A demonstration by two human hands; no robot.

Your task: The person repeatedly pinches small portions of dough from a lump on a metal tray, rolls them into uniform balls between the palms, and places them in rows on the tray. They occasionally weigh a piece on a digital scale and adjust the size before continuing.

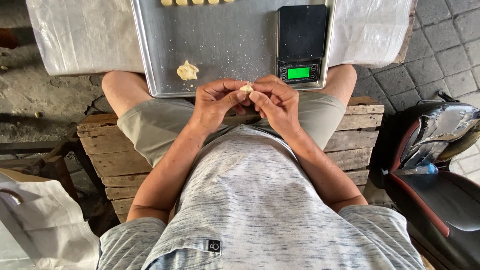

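Note:
A small pale piece of dough (246, 88) is pinched between the fingertips of both hands, just in front of the metal tray's near edge. My left hand (216, 102) grips it from the left and my right hand (276, 102) from the right, fingers curled around it. On the metal baking tray (225, 45) lies a larger lump of dough (187, 71) near the front left. Several small shaped dough pieces (195, 2) line the tray's far edge.
A black digital scale (301, 42) with a lit green display sits on the tray's right side. The tray rests on a white-covered table (75, 35). I sit on a wooden pallet (107, 145). A scooter seat (440, 185) stands at right, a white bag (40, 225) at lower left.

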